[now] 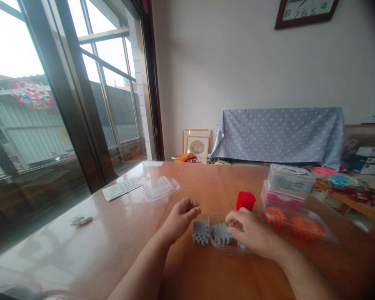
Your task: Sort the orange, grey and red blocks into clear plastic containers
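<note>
My left hand (183,216) hovers over the table just left of a stack of grey interlocking foam-like pieces (201,231). Its fingers are curled with the thumb close to the fingertips, and nothing shows between them. Palm down, my right hand (248,229) is above the right part of a clear plastic box (214,246), with a gap between thumb and forefinger. Inside that box sits another grey notched stack (221,234); more grey pieces are partly hidden beneath the right hand. A red notched block (245,201) stands just behind it.
At right, a clear tray (329,235) holds orange pieces (306,227); beside it a lidded clear box (290,179) rests on a pink one (283,198). Farther left lie a clear lid (161,189), a paper booklet (121,188) and a small crumpled item (80,220). Glass windows (112,104) border the left.
</note>
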A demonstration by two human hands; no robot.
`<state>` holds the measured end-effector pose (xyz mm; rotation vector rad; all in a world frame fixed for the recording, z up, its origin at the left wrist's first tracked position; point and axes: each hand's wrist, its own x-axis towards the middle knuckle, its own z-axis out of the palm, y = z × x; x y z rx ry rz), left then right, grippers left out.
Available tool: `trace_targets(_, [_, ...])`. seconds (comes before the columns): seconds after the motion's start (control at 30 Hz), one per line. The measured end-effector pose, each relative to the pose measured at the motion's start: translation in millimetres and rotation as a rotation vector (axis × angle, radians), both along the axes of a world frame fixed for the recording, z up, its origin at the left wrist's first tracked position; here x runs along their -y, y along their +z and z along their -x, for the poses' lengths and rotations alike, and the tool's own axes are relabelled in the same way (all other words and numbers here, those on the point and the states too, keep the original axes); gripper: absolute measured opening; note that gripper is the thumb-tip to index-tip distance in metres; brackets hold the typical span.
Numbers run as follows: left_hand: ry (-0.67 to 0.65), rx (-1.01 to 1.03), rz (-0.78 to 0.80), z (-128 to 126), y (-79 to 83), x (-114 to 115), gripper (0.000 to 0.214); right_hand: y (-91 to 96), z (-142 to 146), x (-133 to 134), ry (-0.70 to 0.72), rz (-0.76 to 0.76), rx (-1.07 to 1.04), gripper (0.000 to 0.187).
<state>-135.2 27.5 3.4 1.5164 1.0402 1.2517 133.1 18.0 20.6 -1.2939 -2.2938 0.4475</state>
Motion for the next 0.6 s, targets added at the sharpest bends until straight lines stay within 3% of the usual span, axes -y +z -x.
trace_targets(0.23, [-0.074,-0.311,-0.046,20,10.1,10,0.026,-2.2,3,4,0.012,-0.052,0.03,0.025])
trace_targets(0.37, [-0.142,-0.479,-0.051,26,9.1,15,0.047,-9.1,-6,-7,-0.066,-0.074,-0.086,0.027])
trace_targets(0.6, [-0.161,-0.554,-0.111,27,5.3,17,0.054,-17.7,-28,-26,-0.21,-0.1,-0.275,0.034])
